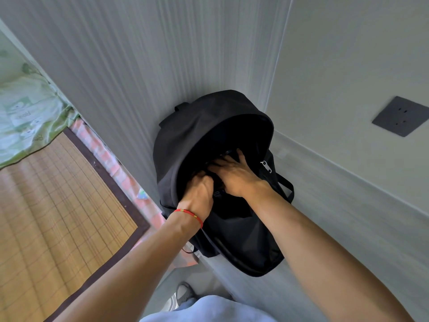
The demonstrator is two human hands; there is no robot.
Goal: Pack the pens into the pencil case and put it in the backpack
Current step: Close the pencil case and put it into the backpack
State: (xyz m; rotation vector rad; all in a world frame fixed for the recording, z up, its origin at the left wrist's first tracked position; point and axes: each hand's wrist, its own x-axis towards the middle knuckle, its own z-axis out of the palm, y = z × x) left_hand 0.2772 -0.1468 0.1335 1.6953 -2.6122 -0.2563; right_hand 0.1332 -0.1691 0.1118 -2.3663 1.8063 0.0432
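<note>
1. Nearest the camera: a pale blue garment [209, 310] and a grey shoe [184, 292] at the lower edge, both cut off by the frame.
2. Left hand [200, 189], with a red cord bracelet [189, 213] at the wrist, reaches into the mouth of the bag; its fingers are curled, apparently gripping something dark. What they grip cannot be made out.
3. Right hand [234, 176] lies just beside it inside the opening, fingers spread and fairly straight, pressing down on dark contents.
4. The black fabric backpack [197, 131] rests against the pale ribbed wall [116, 66], main compartment unzipped, silver zip pull [265, 166] hanging at the right rim.
5. Judgement: the final step is in hand, seating the pencil case in the backpack. The case is not distinguishable, black against black; presumably it lies under the hands. No pens are visible.
6. Next move calls for releasing the load, withdrawing both hands and closing the zip.
7. Farther left: a woven bamboo mat [58, 205] on a bed. Far right: a grey wall socket [399, 116].
</note>
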